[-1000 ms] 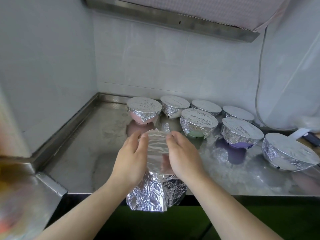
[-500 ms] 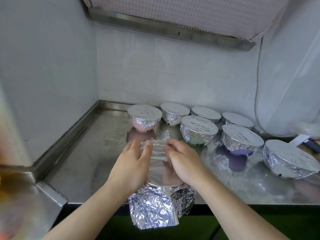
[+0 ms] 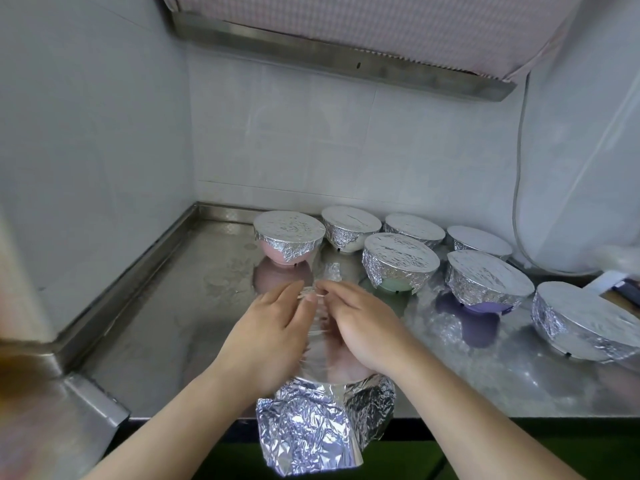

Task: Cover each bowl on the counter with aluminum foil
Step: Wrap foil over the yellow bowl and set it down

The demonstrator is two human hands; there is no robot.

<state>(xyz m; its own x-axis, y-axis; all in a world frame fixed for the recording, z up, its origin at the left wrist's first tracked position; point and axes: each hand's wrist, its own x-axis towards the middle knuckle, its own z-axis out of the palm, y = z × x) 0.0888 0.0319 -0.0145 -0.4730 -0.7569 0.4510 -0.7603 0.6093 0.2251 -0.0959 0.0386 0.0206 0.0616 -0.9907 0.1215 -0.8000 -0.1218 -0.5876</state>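
Note:
A sheet of aluminum foil lies over a bowl at the counter's front edge; the bowl itself is hidden under the foil and my hands. The foil's crumpled near end hangs over the counter edge. My left hand and my right hand lie on top of the foil, and their fingertips pinch its far edge together near the middle. Behind stand several foil-covered bowls: a pink one, a white one, a green one, a purple one and a large one.
The steel counter has a raised rim along the left and back walls. A grey cable hangs down the right wall. A range hood sits overhead. A white and dark object lies at the far right.
My hands have slid forward along the foil and drawn closer together; the far edge of the foil, raised a second ago, is now folded down under my fingertips.

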